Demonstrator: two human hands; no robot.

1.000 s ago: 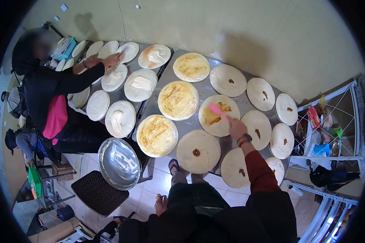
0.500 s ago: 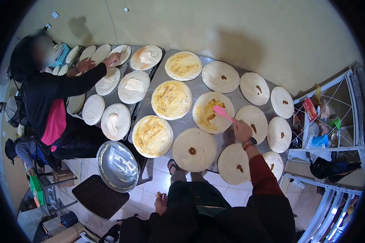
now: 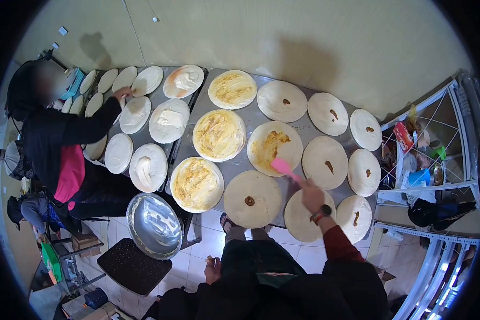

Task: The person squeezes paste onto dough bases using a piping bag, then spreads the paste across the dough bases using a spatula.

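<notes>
My right hand is closed on the handle of a pink spatula. The spatula's head rests at the lower edge of a round dough sheet smeared with yellow-brown paste. Down by my body, my left hand is closed on something small and pale that I cannot make out. Left of the smeared sheet lie yellow-coated rounds. A dough round with a brown dab sits nearest me, and others with brown dabs lie to the right.
At the left, a person in black reaches over cream-topped rounds. A metal basin stands beside a dark perforated stool. A white rack with packets and cups is at the right.
My right hand has moved nearer me, drawing the spatula from the middle to the lower edge of the smeared round. The other person's arm has drawn back to the left.
</notes>
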